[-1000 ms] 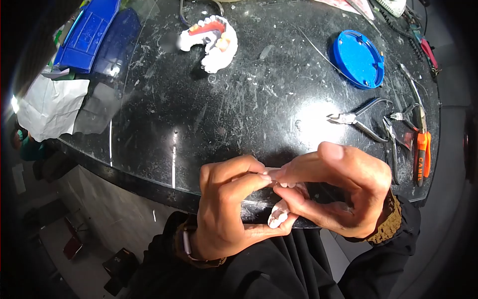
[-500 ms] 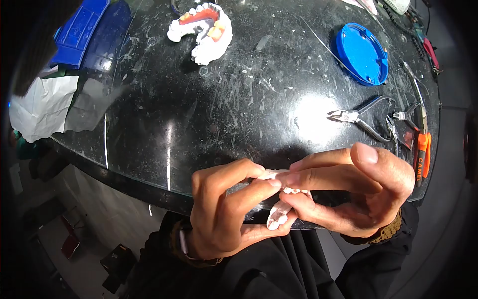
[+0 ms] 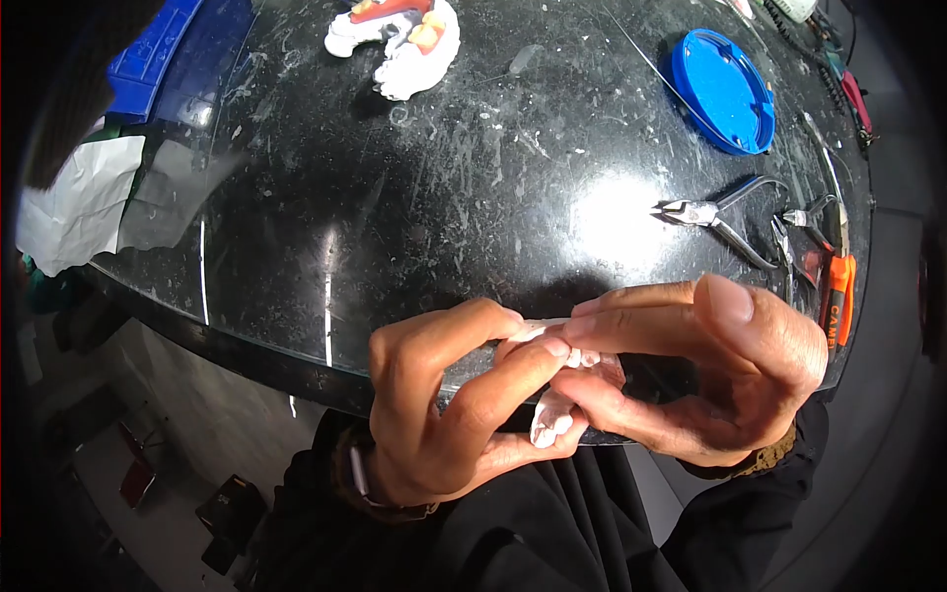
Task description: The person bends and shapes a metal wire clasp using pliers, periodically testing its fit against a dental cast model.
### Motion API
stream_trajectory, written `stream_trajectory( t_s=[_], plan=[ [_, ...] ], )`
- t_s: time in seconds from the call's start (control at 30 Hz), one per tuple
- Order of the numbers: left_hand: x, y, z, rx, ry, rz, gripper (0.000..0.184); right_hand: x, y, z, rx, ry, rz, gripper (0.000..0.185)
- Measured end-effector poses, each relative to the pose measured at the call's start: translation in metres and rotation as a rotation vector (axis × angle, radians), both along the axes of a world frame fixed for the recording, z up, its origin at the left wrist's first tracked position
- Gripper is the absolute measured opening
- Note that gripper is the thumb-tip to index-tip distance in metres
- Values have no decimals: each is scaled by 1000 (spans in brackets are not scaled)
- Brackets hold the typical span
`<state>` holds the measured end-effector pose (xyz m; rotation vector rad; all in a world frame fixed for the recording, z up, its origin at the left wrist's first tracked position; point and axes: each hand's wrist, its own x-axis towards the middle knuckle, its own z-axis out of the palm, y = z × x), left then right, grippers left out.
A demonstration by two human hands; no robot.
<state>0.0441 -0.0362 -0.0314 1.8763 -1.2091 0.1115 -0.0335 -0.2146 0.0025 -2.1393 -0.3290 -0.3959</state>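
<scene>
Between both hands, close to the front edge of the bench, is a white dental cast [image 3: 552, 416] with molded teeth. My left hand [image 3: 449, 395] grips it from the left, with fingers on its top and the thumb below. From the right, my right hand [image 3: 710, 365] pinches it, its fingertips meeting those of the left. Much of the cast is hidden behind the fingers. Farther back on the bench lies another dental cast [image 3: 419, 64], white with a red base strip and yellowish teeth.
Right of centre are pliers [image 3: 705, 212], a smaller pair of pliers [image 3: 804, 217] and an orange-handled tool [image 3: 840, 296]. A round blue lid [image 3: 725, 94] lies behind them. At the left are crumpled white paper [image 3: 84, 202] and a blue tray [image 3: 153, 59]. The dark bench [image 3: 424, 197] has a curved front edge.
The view has shifted slightly, so the bench items appear higher. My hands keep hold of the cast, and it has turned a little, showing more of its teeth between the fingers.
</scene>
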Motion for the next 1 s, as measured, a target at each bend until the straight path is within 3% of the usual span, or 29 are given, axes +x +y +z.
stream_trajectory(
  t_s=[0.13, 0.23, 0.37, 0.53, 1.0],
  plan=[
    [0, 0, -1, -18, 9, -15, 64, 1, 1, -1, 34, -21, 0, 89],
    [-3, -1, -2, -32, 11, 43, 46, 1, 3, -6, 68, -53, -10, 89],
    [4, -3, -11, -171, 143, -83, 50, -1, 8, -10, 128, -75, -41, 88],
    [-10, 2, -9, -107, 168, 18, 49, -1, 9, -12, 165, -96, -70, 87],
    [-1, 4, 0, -14, 54, -31, 52, 0, 4, -9, 151, -82, -59, 85]
  ],
)
